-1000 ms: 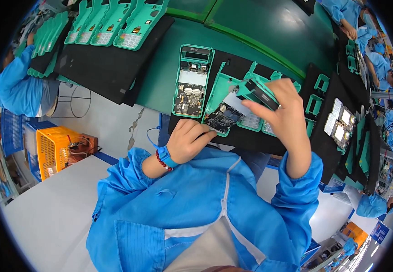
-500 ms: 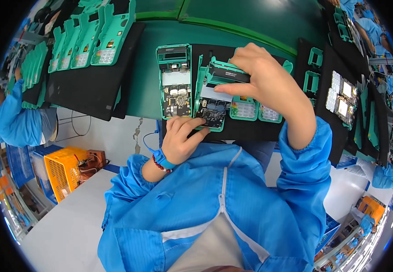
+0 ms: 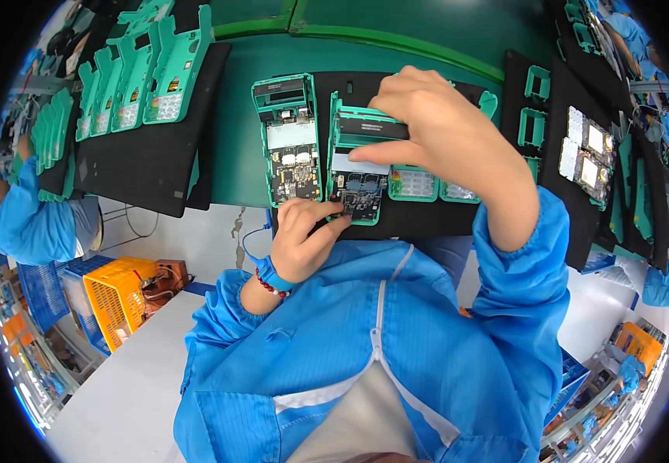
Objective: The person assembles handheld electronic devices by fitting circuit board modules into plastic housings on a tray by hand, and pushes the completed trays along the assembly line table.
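Observation:
My right hand [image 3: 439, 123] grips a green plastic frame with a black part [image 3: 369, 127], thumb at its near side and fingers behind. The frame lies at the far end of a green device housing holding a dark circuit board [image 3: 356, 193]. My left hand [image 3: 304, 238] rests at the near end of that housing, its fingertips on the board's lower left corner. Its fingers are bent and apart. Just left stands a second housing [image 3: 294, 158], with its board and a similar frame at the top. To the right, green housings with clear bubbly windows [image 3: 414, 185] are partly hidden by my right arm.
On a black mat [image 3: 130, 174] at the left stand several green shells [image 3: 172, 77]. Small green frames [image 3: 533, 127] and bare circuit boards [image 3: 585, 158] lie at the right. An orange basket [image 3: 122, 293] stands lower left. A co-worker's blue sleeve [image 3: 30, 208] shows far left.
The green frame has come down and leftward onto the housing's top end, lying flatter and straighter now. My right hand moved with it. My left hand stays at the near end.

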Available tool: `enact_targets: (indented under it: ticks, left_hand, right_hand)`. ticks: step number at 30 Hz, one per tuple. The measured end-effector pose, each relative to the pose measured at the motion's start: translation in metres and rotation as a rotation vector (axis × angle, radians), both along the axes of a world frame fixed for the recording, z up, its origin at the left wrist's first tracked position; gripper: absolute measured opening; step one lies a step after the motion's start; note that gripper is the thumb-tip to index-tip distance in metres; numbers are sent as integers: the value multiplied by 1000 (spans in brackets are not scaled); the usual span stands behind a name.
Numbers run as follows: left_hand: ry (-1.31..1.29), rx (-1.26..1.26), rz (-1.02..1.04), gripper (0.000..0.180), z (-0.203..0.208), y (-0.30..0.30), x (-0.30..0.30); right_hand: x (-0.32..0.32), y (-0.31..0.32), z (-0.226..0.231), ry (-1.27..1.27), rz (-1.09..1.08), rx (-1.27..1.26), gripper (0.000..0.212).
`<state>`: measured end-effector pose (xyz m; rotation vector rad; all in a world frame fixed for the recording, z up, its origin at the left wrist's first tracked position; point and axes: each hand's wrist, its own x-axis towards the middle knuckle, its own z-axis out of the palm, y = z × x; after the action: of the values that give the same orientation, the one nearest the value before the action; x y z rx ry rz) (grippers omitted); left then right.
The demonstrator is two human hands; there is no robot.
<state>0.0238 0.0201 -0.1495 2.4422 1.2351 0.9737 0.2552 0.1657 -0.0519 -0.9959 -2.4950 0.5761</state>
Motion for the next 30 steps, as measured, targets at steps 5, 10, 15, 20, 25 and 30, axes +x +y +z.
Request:
enact_targets:
  ticks: [5, 10, 15, 20, 25, 30]
  left_hand:
    - [155, -72, -3, 42, 9, 0, 2]
    - [192, -150, -35, 40, 10, 1, 2]
    - [177, -161, -31, 42, 14, 6, 5]
    - [270, -128, -44, 50, 28, 16, 12]
    - [403, 94, -71, 53, 28, 26, 14]
    - [-329, -318, 60, 30, 59, 29, -10]
  right_hand:
    - [-10, -4, -30, 23, -137, 32, 51]
    - [-15, 2, -52, -12, -359, 439, 47]
    - [-14, 6, -81, -59, -384, 486, 43]
    - [-11, 6, -78, -133, -349, 431, 46]
    - [-7, -8, -57, 319, -339, -52, 49]
    - [9, -60, -41, 890, -543, -369, 53]
